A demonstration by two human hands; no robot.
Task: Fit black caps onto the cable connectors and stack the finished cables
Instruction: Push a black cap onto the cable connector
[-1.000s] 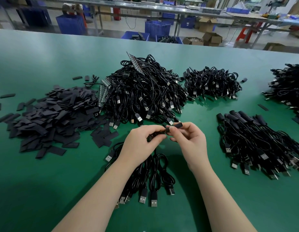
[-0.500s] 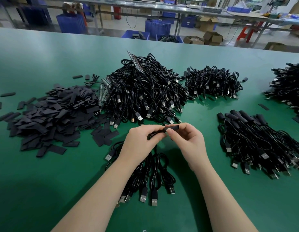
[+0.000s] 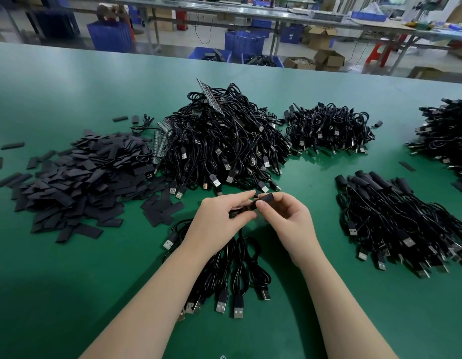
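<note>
Your left hand (image 3: 219,224) pinches the connector end of a cable, its fingers curled round it, while your right hand (image 3: 289,218) holds a black cap (image 3: 266,196) between thumb and forefinger, right at the connector tip; the two meet just above the desk (image 3: 69,281), and the cap looks part-way on at most, though the joint itself is too hidden to be sure; a small bundle of cables (image 3: 232,268) trails from your left hand toward you, so several connectors there seem to await caps; to your right lies a stack of capped cables (image 3: 395,218), which I judge to be the finished work; ahead sits a large heap of cables (image 3: 224,146), and at left a wide pile of loose caps (image 3: 79,177); by that showing, much remains to do.
</note>
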